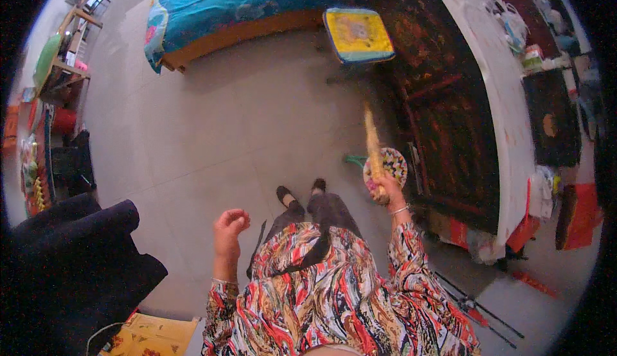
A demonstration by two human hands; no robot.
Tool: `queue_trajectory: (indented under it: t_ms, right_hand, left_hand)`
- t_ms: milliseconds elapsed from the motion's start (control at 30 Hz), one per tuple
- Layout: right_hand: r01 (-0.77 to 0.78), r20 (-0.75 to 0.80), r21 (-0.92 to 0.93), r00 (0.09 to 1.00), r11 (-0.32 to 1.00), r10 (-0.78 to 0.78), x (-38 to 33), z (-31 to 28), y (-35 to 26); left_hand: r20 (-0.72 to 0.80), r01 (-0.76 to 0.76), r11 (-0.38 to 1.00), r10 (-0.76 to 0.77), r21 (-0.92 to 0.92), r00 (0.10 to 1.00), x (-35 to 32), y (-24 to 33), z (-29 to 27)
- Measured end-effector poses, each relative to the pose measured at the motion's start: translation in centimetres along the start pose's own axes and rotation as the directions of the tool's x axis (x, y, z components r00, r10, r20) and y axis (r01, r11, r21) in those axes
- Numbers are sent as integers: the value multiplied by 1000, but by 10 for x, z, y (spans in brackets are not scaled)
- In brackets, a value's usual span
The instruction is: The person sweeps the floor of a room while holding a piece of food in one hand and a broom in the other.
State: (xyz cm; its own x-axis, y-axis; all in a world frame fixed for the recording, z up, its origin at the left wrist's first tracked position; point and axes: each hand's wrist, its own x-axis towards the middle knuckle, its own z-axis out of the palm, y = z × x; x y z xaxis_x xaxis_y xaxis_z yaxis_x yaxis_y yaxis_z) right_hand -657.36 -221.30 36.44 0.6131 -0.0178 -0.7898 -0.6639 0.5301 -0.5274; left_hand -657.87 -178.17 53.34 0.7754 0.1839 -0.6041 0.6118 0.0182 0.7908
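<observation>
Right hand (pixel 389 190) wrapped round near end of yellow rod (pixel 372 136) | left hand (pixel 230 229) curled, seemingly empty | best: firm grip, tip clear of square seat (pixel 358 35)

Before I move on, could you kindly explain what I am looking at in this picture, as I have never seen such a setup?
There is no machine here: each grip is a person's bare hand. The single picture comes from a wide fisheye camera on that person's head, looking down, so straight edges bend near the rim.

The right grip holds the lower end of a long yellowish stick, too blurred to identify surely. The left grip is curled, with nothing visible in it.

The person stands on a pale floor. Ahead is a bed with a blue flowered cover; to the right, a yellow-topped square seat, a dark cabinet and a round patterned pad.
</observation>
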Motion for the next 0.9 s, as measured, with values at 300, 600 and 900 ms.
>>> queue_trajectory:
  t_ms: [300, 600, 900]
  right_hand:
    - [-77, 130, -205, 986, 976, 105, 15, 76, 27]
    - [-118, 465, -359, 838, 926, 287, -36, 135, -24]
    - [87, 363, -411, 929, 908, 75, -32, 119, -81]
  left_hand:
    - [-103, 33, 994, -45, -108, 994, -28, 2, 12]
    - [-78, -32, 989, 21, -143, 997, -33, 22, 28]
    - [-178, -14, 981, -21, -194, 984, -57, 5, 4]
